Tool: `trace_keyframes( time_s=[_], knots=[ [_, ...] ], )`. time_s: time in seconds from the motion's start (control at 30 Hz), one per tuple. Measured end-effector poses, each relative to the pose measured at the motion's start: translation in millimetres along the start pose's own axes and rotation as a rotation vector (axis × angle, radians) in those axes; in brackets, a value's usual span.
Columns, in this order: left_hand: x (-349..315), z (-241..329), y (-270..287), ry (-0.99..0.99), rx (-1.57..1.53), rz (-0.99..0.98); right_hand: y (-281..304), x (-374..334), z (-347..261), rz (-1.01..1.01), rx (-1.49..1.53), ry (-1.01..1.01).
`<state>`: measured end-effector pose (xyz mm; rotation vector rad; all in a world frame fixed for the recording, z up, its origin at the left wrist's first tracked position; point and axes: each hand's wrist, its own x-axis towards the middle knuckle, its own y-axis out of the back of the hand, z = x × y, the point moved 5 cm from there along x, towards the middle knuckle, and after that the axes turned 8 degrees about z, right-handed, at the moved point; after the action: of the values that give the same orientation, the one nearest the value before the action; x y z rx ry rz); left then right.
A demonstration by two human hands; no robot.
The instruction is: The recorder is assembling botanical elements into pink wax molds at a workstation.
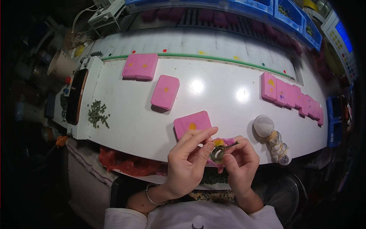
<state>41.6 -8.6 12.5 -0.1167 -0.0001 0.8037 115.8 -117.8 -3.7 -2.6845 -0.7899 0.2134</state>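
Both hands meet over the front edge of the white table, around a bent pink rubber mold [227, 141] with a yellow patch. A small dark green ring-shaped piece [217, 153] shows at the mold, with a thin dark stem reaching toward the right fingers. My left hand [187, 162] closes on the mold's left side, thumb beside the ring; its fingers partly hide the mold. My right hand [242, 164] pinches from the other side, thumb and fingertips at the ring and stem. Just beyond my left fingers lies a pink block [191, 123] with a yellow mark.
More pink blocks lie at the left [165, 92], the far left [140, 66] and in a row at right [289, 94]. Green bits [98, 114] are heaped near a phone [77, 96]. A white-topped wrapped bundle [271, 138] lies right of my hands. Blue bins [291, 17] stand beyond.
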Motion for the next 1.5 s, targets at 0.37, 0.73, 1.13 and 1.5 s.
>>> trace_keyframes(
  time_s=[0.37,0.73,1.13,1.5],
  knots=[
    [-2.6,7.1,-3.9,-0.227,0.237,0.033,2.6,4.6,-1.9,0.054,0.003,-0.206],
    [-9.9,0.6,-9.4,-0.272,0.239,0.059,10.1,-1.0,6.7,0.181,0.029,-0.055],
    [-21.0,2.2,-6.6,-0.485,0.286,0.126,6.3,-2.3,7.3,0.163,0.009,-0.091],
    [-26.5,2.6,-11.4,-0.654,0.366,0.084,9.6,1.7,20.5,0.213,0.104,-0.194]
  ],
)
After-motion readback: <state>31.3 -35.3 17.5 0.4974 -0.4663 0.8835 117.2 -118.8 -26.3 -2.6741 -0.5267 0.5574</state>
